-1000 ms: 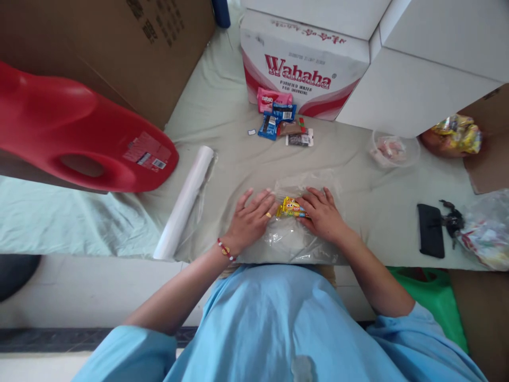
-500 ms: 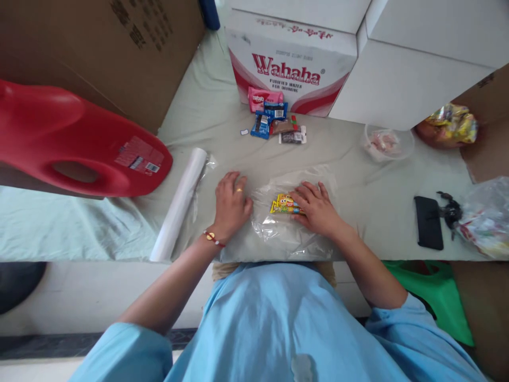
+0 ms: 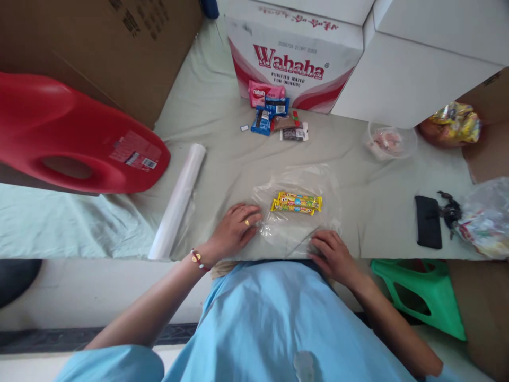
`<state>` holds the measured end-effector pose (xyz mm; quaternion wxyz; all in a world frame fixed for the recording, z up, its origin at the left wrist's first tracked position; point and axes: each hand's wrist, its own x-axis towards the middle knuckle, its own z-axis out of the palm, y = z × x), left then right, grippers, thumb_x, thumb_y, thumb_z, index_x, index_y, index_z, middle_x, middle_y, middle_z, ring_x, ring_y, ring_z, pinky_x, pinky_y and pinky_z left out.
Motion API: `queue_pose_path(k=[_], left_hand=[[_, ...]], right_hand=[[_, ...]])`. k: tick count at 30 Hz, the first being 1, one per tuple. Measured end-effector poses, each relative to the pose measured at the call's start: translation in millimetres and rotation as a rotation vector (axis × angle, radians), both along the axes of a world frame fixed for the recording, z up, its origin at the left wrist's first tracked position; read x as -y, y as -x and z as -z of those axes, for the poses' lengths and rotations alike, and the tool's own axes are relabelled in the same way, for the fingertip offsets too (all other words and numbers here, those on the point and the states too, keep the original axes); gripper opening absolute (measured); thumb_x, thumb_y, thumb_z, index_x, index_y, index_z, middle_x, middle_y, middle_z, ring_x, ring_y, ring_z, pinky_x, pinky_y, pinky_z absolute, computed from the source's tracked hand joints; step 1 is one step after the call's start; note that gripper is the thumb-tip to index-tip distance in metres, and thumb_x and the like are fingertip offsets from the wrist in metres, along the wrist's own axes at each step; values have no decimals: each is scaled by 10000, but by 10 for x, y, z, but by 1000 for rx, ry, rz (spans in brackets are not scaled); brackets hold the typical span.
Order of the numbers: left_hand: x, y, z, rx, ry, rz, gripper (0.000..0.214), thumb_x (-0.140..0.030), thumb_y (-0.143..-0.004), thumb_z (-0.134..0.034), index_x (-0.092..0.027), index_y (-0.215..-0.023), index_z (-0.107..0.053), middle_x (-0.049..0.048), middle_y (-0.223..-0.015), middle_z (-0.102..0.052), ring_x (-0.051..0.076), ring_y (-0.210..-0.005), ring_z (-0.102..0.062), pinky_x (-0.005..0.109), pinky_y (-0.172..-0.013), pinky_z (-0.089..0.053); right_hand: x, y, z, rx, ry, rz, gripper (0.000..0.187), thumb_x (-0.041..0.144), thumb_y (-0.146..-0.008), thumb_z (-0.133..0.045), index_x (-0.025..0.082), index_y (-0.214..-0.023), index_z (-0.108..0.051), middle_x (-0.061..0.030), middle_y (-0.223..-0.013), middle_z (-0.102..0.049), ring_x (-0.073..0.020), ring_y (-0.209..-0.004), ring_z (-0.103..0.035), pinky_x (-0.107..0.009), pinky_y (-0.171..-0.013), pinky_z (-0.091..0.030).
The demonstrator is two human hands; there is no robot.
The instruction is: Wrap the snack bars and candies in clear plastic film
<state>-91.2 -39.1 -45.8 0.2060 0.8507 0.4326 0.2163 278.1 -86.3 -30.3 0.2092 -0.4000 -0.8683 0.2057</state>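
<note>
Several yellow snack packets [image 3: 298, 202] lie in a small pile on a sheet of clear plastic film [image 3: 318, 178], on the cloth-covered table in front of me. My left hand [image 3: 240, 228] rests palm down at the film's left edge, fingers stretched toward it, with a ring and a beaded bracelet. At the film's near right corner is my right hand [image 3: 331, 252], its fingers and thumb apart beside the table edge. Both hands are off the packets. Whether the fingertips press on the film is hard to make out.
A white roll of plastic film [image 3: 178, 204] and a red jug [image 3: 79, 138] stand left. Other snack packets [image 3: 274, 114] lie by a Wahaba-type carton [image 3: 294, 58]. Right are a plastic tub [image 3: 392, 140], a black phone [image 3: 428, 222], keys [image 3: 451, 212] and a green stool [image 3: 421, 297].
My right hand has let go of the snack packets and moved toward me to the film's near edge. The left hand has come nearer to me and slightly right.
</note>
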Motion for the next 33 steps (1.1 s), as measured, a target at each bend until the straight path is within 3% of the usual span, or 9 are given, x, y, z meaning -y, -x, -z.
queue_pose_path(k=[4,9,14,18,22,25,29,33], left_hand=[[-168,-53,-121,153,162,-13,231,-302,-1046,-498,-259,-1027,-724,81,-1112,-793,245,-1224,-690,492,-1128,-503],[-310,-106,-276,339,297,-190,274,-457,-1032,-537,-242,-1045,-706,111,-1211,-768,260,-1182,-707,444,-1061,-543],[-532,-225,-200,413,360,-352,366,-519,-1023,-493,-204,-1000,-678,65,-948,-753,206,-893,-689,342,-859,-547],[-663,-317,-133,419,365,-461,333,-461,-1025,-450,-197,-948,-637,35,-841,-687,173,-764,-615,312,-759,-514],[-599,-336,-167,439,220,-528,295,-452,-1010,-511,-193,-1109,-614,84,-1047,-707,207,-966,-663,370,-930,-543],[-486,-340,-215,405,106,-456,450,-548,-985,-596,-207,-1277,-561,120,-1235,-663,248,-1140,-647,426,-1043,-526],[-439,-426,-227,266,22,-335,830,-655,-876,-741,-214,-1511,-440,179,-1448,-554,329,-1349,-553,496,-1143,-464],[-551,-583,-207,157,-36,-325,809,-604,-895,-744,-226,-1553,-467,191,-1505,-532,358,-1407,-505,524,-1178,-406]], right_hand=[[-47,14,-68,-91,25,128,186,211,-1019,-575,253,-1063,-751,-106,-1107,-720,-259,-1017,-666,-448,-874,-597],[-416,1,-346,-197,111,207,182,317,-1041,-569,253,-1038,-740,-92,-1066,-737,-234,-1002,-706,-400,-882,-599],[-970,-44,-462,-166,159,308,289,442,-1036,-565,216,-993,-740,-45,-828,-706,-180,-746,-643,-302,-715,-514],[-1401,-46,-317,-108,277,418,357,494,-973,-561,188,-944,-742,-16,-698,-655,-151,-616,-546,-267,-601,-410],[-1636,-12,-110,-29,346,441,318,451,-893,-568,181,-888,-736,-16,-670,-656,-154,-604,-547,-267,-594,-388],[-1670,27,-20,6,380,430,301,431,-877,-567,185,-878,-740,-25,-702,-691,-157,-617,-568,-270,-603,-397],[-1658,56,15,13,390,424,307,448,-884,-580,189,-883,-745,-36,-746,-730,-166,-648,-598,-270,-614,-413],[-1662,54,5,5,395,421,310,458,-888,-584,194,-888,-747,-35,-753,-739,-167,-647,-606,-272,-614,-422]])
